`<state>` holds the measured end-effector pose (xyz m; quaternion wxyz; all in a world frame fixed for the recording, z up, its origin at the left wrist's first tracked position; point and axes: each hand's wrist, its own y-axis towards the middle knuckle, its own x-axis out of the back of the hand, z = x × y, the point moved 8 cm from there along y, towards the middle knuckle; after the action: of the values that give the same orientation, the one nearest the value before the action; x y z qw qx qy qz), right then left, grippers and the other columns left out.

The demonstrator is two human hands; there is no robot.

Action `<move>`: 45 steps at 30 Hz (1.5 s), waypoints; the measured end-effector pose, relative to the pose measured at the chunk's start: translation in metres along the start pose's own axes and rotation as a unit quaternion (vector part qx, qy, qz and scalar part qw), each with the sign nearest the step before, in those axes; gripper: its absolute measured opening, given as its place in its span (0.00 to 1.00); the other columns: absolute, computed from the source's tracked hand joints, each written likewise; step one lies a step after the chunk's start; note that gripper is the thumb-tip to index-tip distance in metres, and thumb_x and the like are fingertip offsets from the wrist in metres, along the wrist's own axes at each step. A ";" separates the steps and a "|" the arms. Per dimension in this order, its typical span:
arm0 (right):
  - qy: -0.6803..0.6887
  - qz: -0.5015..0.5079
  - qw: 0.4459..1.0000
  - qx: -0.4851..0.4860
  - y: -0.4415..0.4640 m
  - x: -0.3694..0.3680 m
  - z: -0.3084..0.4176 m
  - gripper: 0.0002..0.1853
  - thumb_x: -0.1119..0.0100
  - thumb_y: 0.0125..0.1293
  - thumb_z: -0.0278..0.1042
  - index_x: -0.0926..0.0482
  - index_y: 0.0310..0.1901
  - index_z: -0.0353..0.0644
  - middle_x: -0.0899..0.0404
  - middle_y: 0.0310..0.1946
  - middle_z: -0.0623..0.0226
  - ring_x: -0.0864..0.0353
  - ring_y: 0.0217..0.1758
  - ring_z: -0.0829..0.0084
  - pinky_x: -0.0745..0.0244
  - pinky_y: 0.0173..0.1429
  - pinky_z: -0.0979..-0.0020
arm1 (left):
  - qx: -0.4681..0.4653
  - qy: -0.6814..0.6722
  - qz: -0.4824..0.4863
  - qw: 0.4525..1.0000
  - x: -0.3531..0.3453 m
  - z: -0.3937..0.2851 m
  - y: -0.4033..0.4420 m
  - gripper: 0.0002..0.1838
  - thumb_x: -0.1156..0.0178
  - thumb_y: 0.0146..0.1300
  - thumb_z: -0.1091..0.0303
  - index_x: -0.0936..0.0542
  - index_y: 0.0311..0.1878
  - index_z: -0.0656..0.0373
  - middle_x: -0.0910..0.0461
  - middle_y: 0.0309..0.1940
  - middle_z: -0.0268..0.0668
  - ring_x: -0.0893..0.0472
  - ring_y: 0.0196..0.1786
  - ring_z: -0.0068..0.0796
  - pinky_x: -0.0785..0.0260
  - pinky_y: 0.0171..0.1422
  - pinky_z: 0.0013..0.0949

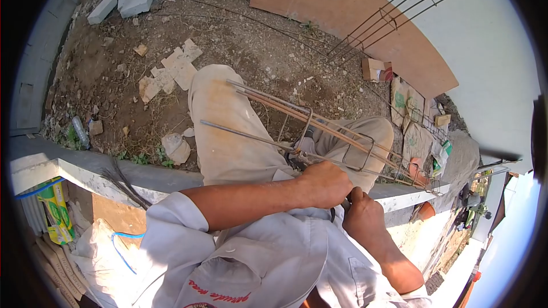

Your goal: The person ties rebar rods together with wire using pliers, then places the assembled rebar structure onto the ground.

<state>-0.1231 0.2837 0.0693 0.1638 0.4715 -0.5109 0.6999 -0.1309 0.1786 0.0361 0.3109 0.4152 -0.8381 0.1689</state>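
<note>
A narrow rebar cage [337, 133] with square stirrups lies across my thighs, reaching down to the right onto the ledge. A bar end [228, 129] sticks out over my left thigh. My left hand [326, 185] is closed just below the cage, knuckles up. Against it my right hand [364, 214] is also closed, its thumb side toward the left. Something small and dark [346, 202] shows between the two hands, mostly hidden by the fingers. Beside my left forearm, a bundle of thin dark wires [127, 185] fans out over the ledge.
I sit on a low wall ledge [399, 198]. Ahead is rough soil with white blocks [137, 0], torn paper [171, 71] and a plastic bottle [80, 132]. Another rebar cage [394, 17] leans by a brown board [342, 8]. A carton [375, 71] and sacks [419, 140] lie right.
</note>
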 end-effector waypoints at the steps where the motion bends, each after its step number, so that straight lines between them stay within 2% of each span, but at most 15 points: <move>1: 0.015 0.006 1.000 0.000 0.001 -0.002 -0.001 0.14 0.32 0.64 0.28 0.25 0.46 0.32 0.15 0.34 0.40 0.09 0.38 0.42 0.13 0.41 0.47 | -0.002 0.000 0.012 1.000 0.003 -0.001 0.000 0.11 0.33 0.60 0.67 0.09 0.41 0.61 0.08 0.36 0.49 0.07 0.42 0.51 0.15 0.47 0.53; 6: 0.273 0.077 0.958 0.033 0.001 -0.013 0.001 0.11 0.29 0.67 0.27 0.19 0.40 0.27 0.14 0.29 0.50 0.11 0.29 0.54 0.17 0.33 0.56 | -0.080 0.164 -0.163 0.970 0.000 -0.012 -0.013 0.11 0.34 0.61 0.64 0.12 0.43 0.59 0.14 0.33 0.39 0.13 0.41 0.41 0.20 0.50 0.44; 11: 0.637 0.388 0.659 -0.098 -0.008 -0.042 -0.014 0.10 0.23 0.69 0.30 0.16 0.40 0.34 0.18 0.29 0.66 0.17 0.27 0.73 0.24 0.31 0.70 | -0.162 0.228 -0.366 0.888 0.007 -0.022 -0.043 0.11 0.37 0.65 0.60 0.16 0.44 0.55 0.21 0.32 0.32 0.19 0.39 0.33 0.26 0.51 0.38; 14: 0.570 0.356 0.740 -0.035 -0.002 -0.059 -0.033 0.18 0.19 0.67 0.38 0.17 0.34 0.32 0.17 0.24 0.63 0.19 0.23 0.73 0.25 0.31 0.68 | -0.137 0.180 -0.287 0.931 -0.008 -0.011 -0.032 0.11 0.37 0.65 0.60 0.15 0.45 0.56 0.17 0.34 0.33 0.16 0.41 0.34 0.24 0.52 0.39; 15: 0.298 0.370 0.878 -0.063 0.001 -0.014 -0.009 0.19 0.20 0.67 0.40 0.19 0.39 0.32 0.15 0.26 0.59 0.14 0.26 0.65 0.18 0.34 0.62 | -0.116 0.166 -0.244 0.948 -0.011 -0.006 -0.027 0.12 0.38 0.65 0.61 0.14 0.45 0.56 0.16 0.34 0.33 0.15 0.42 0.34 0.24 0.52 0.39; 18: 0.008 -0.016 0.999 0.036 -0.013 0.035 0.021 0.21 0.19 0.63 0.39 0.20 0.47 0.35 0.12 0.33 0.51 0.09 0.37 0.50 0.14 0.44 0.52 | -0.036 0.079 -0.070 0.994 -0.010 -0.001 -0.009 0.12 0.38 0.66 0.62 0.13 0.47 0.56 0.14 0.36 0.34 0.13 0.44 0.35 0.23 0.53 0.40; 23: 0.141 0.083 0.986 0.038 -0.004 0.020 0.006 0.17 0.21 0.65 0.35 0.16 0.44 0.31 0.12 0.29 0.49 0.10 0.32 0.48 0.15 0.41 0.53 | -0.063 0.173 -0.114 0.976 0.000 -0.011 -0.011 0.14 0.39 0.67 0.62 0.14 0.49 0.58 0.17 0.35 0.33 0.15 0.41 0.34 0.24 0.50 0.39; 25: 0.344 0.245 0.905 -0.042 0.002 -0.010 -0.007 0.14 0.21 0.67 0.34 0.15 0.41 0.31 0.13 0.29 0.55 0.11 0.29 0.60 0.17 0.36 0.61 | -0.119 0.262 -0.294 0.911 0.023 -0.027 -0.034 0.14 0.38 0.67 0.62 0.15 0.51 0.58 0.19 0.34 0.32 0.17 0.40 0.33 0.25 0.49 0.39; 30: 0.650 0.390 0.651 -0.018 -0.002 -0.045 -0.011 0.13 0.21 0.68 0.31 0.15 0.40 0.29 0.16 0.26 0.60 0.15 0.27 0.72 0.21 0.29 0.68 | -0.127 0.231 -0.272 0.925 0.000 -0.016 -0.035 0.14 0.38 0.67 0.61 0.16 0.51 0.58 0.20 0.33 0.31 0.19 0.38 0.34 0.26 0.47 0.38; 35: 0.075 0.032 0.995 0.058 0.001 0.032 0.011 0.22 0.19 0.64 0.35 0.20 0.45 0.26 0.13 0.34 0.51 0.13 0.32 0.63 0.17 0.35 0.60 | -0.026 0.102 0.004 0.994 -0.006 0.005 -0.001 0.14 0.37 0.66 0.62 0.16 0.51 0.58 0.19 0.34 0.32 0.19 0.39 0.35 0.26 0.47 0.39; 37: -0.064 -0.101 0.991 0.068 -0.013 0.032 0.015 0.22 0.18 0.61 0.36 0.19 0.44 0.28 0.13 0.34 0.44 0.14 0.33 0.59 0.18 0.38 0.58 | -0.018 0.093 0.096 0.991 0.004 0.000 0.007 0.15 0.37 0.66 0.63 0.16 0.52 0.58 0.18 0.35 0.33 0.17 0.40 0.36 0.25 0.48 0.40; 40: 0.274 0.128 0.948 0.094 0.006 0.009 -0.003 0.21 0.21 0.65 0.38 0.19 0.45 0.28 0.12 0.31 0.50 0.09 0.35 0.66 0.20 0.36 0.63 | -0.112 0.200 -0.192 0.954 0.026 -0.021 -0.014 0.17 0.38 0.66 0.65 0.15 0.56 0.59 0.17 0.38 0.34 0.15 0.43 0.37 0.24 0.49 0.40; 41: 0.440 0.334 0.833 -0.025 0.005 -0.010 -0.003 0.20 0.19 0.66 0.36 0.19 0.47 0.29 0.14 0.28 0.60 0.14 0.29 0.72 0.23 0.35 0.67 | -0.120 0.196 -0.199 0.953 0.020 -0.022 -0.019 0.18 0.38 0.66 0.65 0.15 0.57 0.59 0.17 0.38 0.34 0.14 0.43 0.37 0.24 0.49 0.40; 44: 0.589 0.355 0.726 0.012 0.009 -0.034 -0.012 0.20 0.18 0.66 0.35 0.19 0.47 0.30 0.17 0.24 0.68 0.19 0.25 0.76 0.26 0.35 0.71 | -0.114 0.172 -0.198 0.958 0.008 -0.015 -0.025 0.19 0.38 0.66 0.66 0.15 0.59 0.59 0.17 0.40 0.35 0.14 0.45 0.38 0.23 0.49 0.39; 45: 0.466 0.355 0.810 0.010 0.012 -0.010 -0.007 0.20 0.20 0.65 0.34 0.19 0.49 0.29 0.14 0.29 0.62 0.13 0.30 0.70 0.21 0.36 0.67 | -0.100 0.155 -0.180 0.966 0.004 -0.010 -0.024 0.19 0.38 0.66 0.67 0.15 0.59 0.59 0.16 0.40 0.35 0.13 0.45 0.39 0.23 0.49 0.39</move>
<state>-0.1305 0.2873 0.0543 0.1179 -0.1239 -0.4975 0.8504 -0.1104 0.1670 0.0467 0.5024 0.4951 -0.7033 0.0882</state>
